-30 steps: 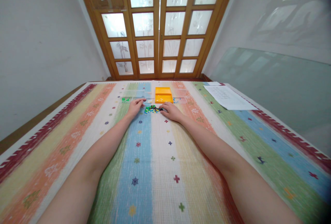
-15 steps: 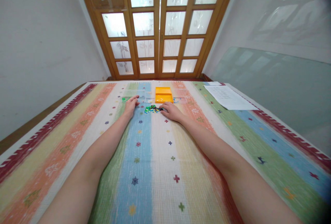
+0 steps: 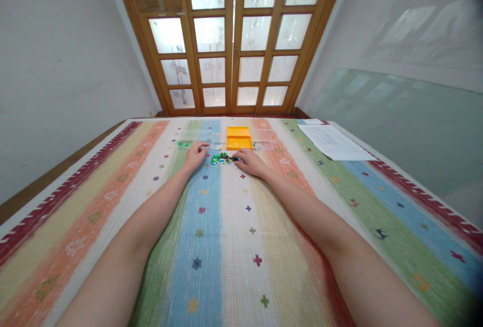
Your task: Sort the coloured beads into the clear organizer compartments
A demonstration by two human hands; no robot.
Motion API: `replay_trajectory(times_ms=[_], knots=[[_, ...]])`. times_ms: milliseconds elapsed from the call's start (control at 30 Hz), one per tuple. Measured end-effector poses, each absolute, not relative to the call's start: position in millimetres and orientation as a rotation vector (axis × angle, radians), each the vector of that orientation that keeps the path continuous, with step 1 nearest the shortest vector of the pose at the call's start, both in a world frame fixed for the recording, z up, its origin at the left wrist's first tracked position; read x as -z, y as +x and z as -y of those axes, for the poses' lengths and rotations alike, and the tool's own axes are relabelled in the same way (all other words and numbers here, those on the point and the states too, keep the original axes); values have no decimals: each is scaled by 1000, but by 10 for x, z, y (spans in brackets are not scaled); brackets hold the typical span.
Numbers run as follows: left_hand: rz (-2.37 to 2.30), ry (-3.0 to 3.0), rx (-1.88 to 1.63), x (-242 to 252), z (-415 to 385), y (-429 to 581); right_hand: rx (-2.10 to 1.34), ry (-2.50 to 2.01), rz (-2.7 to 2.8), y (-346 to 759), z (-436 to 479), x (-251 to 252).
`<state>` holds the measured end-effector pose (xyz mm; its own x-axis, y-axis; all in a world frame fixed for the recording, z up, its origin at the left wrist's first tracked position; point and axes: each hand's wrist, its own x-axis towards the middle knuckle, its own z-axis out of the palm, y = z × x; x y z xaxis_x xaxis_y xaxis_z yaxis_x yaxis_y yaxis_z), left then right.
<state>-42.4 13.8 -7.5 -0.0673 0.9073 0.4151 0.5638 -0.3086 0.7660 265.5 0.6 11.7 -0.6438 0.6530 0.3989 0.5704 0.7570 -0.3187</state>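
A mixed pile of tiny coloured pieces (image 3: 223, 159), green, blue, yellow and dark ones, lies on the striped tablecloth between my hands. My right hand (image 3: 249, 162) rests at the pile's right edge, its fingers apart and touching the dark pieces. My left hand (image 3: 196, 156) is left of the pile, thumb and bent forefinger slightly apart, with nothing visible between them. Just beyond it is a clear plastic tray (image 3: 196, 133), with small green pieces (image 3: 183, 144) in its near left part. Behind the pile sits an open yellow box (image 3: 239, 137) with a few pale pieces inside.
To the right of the yellow box is another clear tray (image 3: 264, 138) with small blue pieces. Printed paper sheets (image 3: 334, 142) lie at the table's far right. A glass-paned wooden door (image 3: 234, 55) stands beyond the table, with a glass panel (image 3: 396, 115) on the right.
My left hand has drawn back from the clear tray and moved a little right, toward the pile, with its fingers more bent. My right hand has stayed at the pile.
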Motion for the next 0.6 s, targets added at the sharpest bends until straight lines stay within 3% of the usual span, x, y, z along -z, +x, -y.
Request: replay_trajectory(times_ms=[200, 600], knots=[[-1524, 2382, -986, -7, -18, -357, -235, -924, 2454, 2652, -7, -114], [-1547, 2528, -770, -84, 42, -307, -242, -934, 2461, 2646, 7, -132]])
